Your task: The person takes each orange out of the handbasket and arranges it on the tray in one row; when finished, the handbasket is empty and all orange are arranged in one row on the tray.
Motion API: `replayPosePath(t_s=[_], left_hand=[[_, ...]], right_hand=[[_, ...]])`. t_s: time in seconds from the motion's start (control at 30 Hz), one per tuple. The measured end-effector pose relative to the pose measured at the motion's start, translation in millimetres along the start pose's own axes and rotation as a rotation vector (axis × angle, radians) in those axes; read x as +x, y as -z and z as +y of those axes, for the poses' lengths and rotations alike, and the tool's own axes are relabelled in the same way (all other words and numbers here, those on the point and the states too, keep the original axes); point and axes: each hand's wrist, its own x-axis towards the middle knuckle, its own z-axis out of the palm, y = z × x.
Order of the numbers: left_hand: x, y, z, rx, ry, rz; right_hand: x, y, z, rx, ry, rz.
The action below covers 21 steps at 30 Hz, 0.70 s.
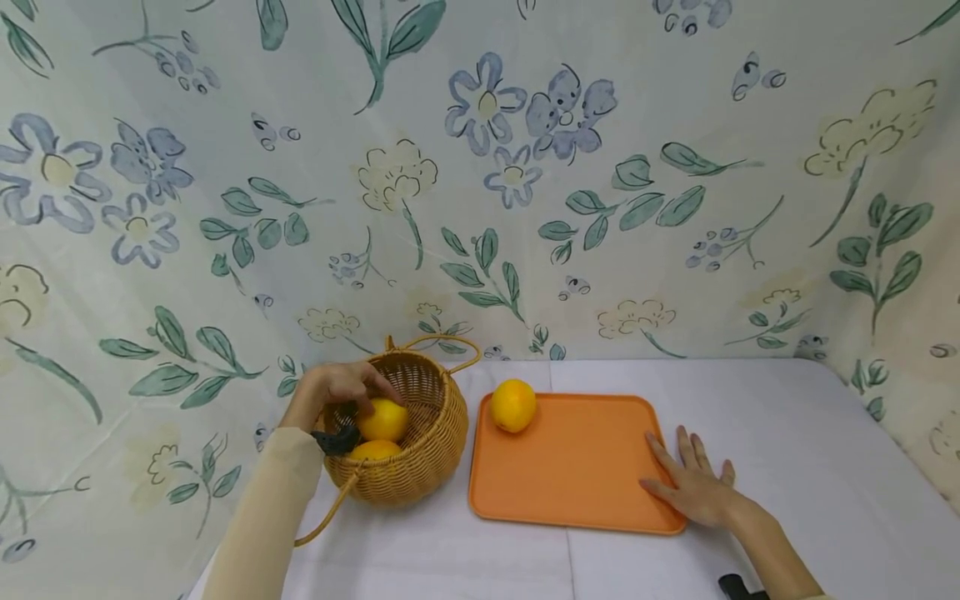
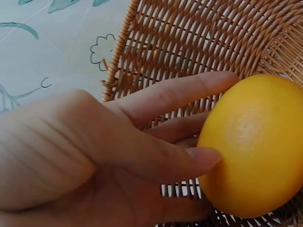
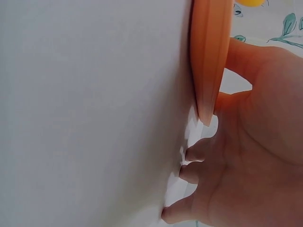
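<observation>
On my head feed, my left forearm (image 1: 262, 512), sleeved in cream, slants in from between seven and eight o'clock; the wrist bends and the left hand (image 1: 343, 387), at eight o'clock, pinches between thumb (image 2: 189, 161) and fingers (image 2: 184, 92). My right forearm (image 1: 772, 548) enters from four o'clock, largely bare; the right hand (image 1: 697, 490) lies palm down, fingers splayed between ten and twelve o'clock.

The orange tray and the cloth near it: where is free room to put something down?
The orange tray is bare between the yellow fruit at its far left corner and the right hand at its right edge. The cloth is bare right of that hand. Crowded: the left part of the basket, where the left hand holds one fruit beside another.
</observation>
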Motion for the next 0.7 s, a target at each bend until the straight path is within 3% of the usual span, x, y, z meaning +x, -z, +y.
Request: replayPosePath(t_s=[0.17,0.37,0.7], left_hand=[[7.9,-0.5,-5.6,-0.036,0.037,0.017],[7.8,0.0,-2.0,-0.003,0.054,-0.003],[7.7,-1.4,-1.8,0.0,0.043,-0.046]], right_hand=[[-1.2,0.0,-1.1,-0.006,-0.001,0.0],[-0.4,-1.3,1.5,0.002,0.003,0.008],[-0.4,-5.5,1.8,0.017,-0.001,0.018]])
